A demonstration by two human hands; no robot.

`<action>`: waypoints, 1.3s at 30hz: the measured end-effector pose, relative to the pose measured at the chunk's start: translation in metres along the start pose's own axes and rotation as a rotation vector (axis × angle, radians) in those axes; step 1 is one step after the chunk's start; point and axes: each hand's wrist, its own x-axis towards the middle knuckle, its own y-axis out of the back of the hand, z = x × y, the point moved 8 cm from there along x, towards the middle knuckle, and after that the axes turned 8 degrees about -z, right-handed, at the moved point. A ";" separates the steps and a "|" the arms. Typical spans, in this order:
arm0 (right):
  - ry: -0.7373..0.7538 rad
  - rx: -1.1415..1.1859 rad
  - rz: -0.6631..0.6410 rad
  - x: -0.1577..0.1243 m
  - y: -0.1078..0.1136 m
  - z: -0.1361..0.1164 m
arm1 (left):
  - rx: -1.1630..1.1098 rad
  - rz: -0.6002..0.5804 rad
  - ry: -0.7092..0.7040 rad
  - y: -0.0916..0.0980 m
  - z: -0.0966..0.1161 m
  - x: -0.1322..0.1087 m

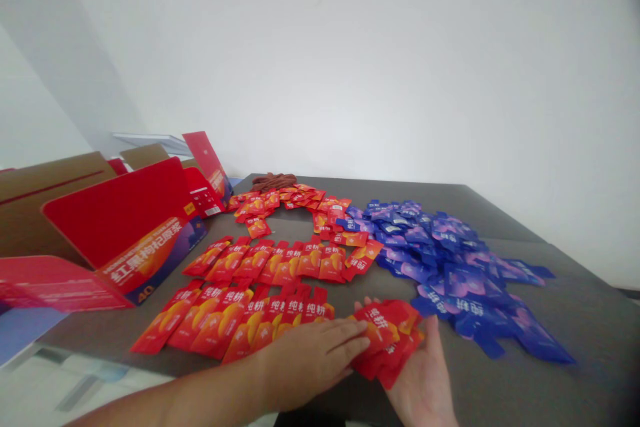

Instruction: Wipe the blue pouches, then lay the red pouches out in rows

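A stack of red-orange sachets (383, 337) rests palm-up in my right hand (425, 373), whose thumb lies along its right edge and whose fingertips show behind it. My left hand (325, 357) presses its fingers together against the left side of the same stack; its thumb is hidden. Left of my hands lies a front row of overlapping red sachets (213, 317), partly covered by my left forearm. A second row of red sachets (283, 263) runs behind it. Blue-purple sachets (450, 253) form a loose heap to the right of my right hand.
An open red carton (125, 213) with raised flaps stands at the left. More red sachets (255, 203) lie scattered towards the back of the dark table (525, 327). Behind them is a brown bundle of cord (274, 181). A white wall (375, 67) rises beyond the table.
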 end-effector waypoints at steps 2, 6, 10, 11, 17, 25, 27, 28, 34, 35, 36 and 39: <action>0.006 -0.049 -0.024 0.001 0.001 0.000 | 0.029 -0.013 0.030 0.001 -0.001 -0.005; -0.032 -0.092 -0.028 0.004 0.006 0.006 | 0.141 0.023 0.145 0.010 -0.005 -0.019; -0.040 -0.009 0.028 0.008 0.018 0.008 | 0.363 0.135 0.370 0.025 -0.035 -0.039; -0.028 0.014 0.047 0.008 0.021 0.007 | 0.400 0.145 0.449 0.028 -0.048 -0.045; 0.018 0.002 0.133 0.008 0.031 0.003 | 0.362 -0.031 0.865 0.007 -0.134 -0.068; 0.019 -0.035 0.103 0.006 0.028 0.002 | 0.252 -0.034 0.808 0.007 -0.121 -0.048; 0.006 -0.051 0.073 0.005 0.026 0.005 | 0.157 -0.034 0.690 0.012 -0.095 -0.039; -0.003 -0.058 0.056 0.004 0.023 0.008 | 0.073 -0.026 0.628 0.013 -0.080 -0.035; 0.008 -0.098 -0.059 -0.009 -0.004 0.023 | -0.625 0.060 0.640 -0.005 -0.027 -0.026; 0.003 -0.108 -0.074 -0.011 -0.007 0.026 | -0.765 0.060 0.686 -0.015 -0.024 -0.026; -0.004 -0.120 -0.095 -0.013 -0.009 0.028 | -0.921 0.063 0.722 -0.026 -0.022 -0.026; -0.012 -0.166 -0.158 -0.017 -0.009 0.031 | -1.372 0.147 0.750 -0.054 -0.017 -0.024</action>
